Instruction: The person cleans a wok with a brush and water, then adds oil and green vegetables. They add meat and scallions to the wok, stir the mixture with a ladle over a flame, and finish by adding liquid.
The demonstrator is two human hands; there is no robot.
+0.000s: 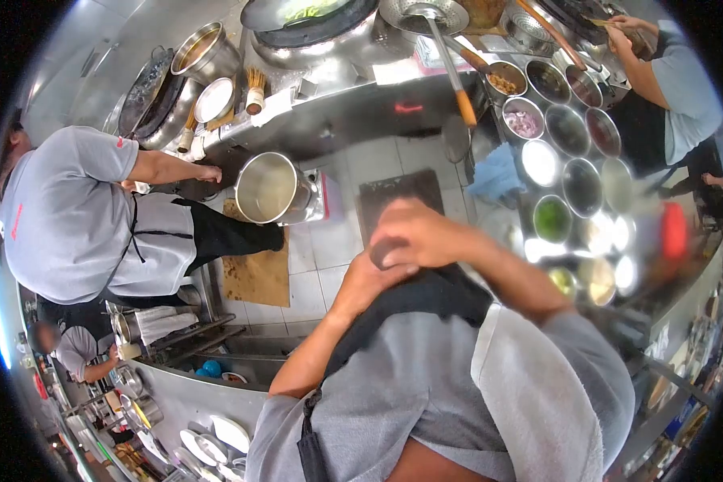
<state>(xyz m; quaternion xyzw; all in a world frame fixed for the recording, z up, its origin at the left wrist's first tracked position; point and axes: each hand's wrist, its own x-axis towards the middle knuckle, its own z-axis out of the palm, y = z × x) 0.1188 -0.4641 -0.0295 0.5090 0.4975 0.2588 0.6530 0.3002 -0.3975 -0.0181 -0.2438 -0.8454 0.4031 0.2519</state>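
My left hand point(360, 281) and my right hand point(416, 233) meet in front of the black apron point(414, 309) at my waist. Curled fingers of the right hand lie over the left, slightly blurred. A small dark brownish patch point(388, 251) shows between the two hands; I cannot tell what they hold. A pale towel point(530, 386) hangs over my right shoulder. Beyond the hands, a dark mat point(400, 201) lies on the tiled floor.
Seasoning bowls, including chopped greens point(552, 218) and sliced onion point(523, 120), stand to my right beside a blue cloth point(496, 170). A ladle point(455, 84) juts from the stove. A large pot point(267, 189) stands ahead left, near a co-worker point(80, 209). Another person point(675, 88) works at far right.
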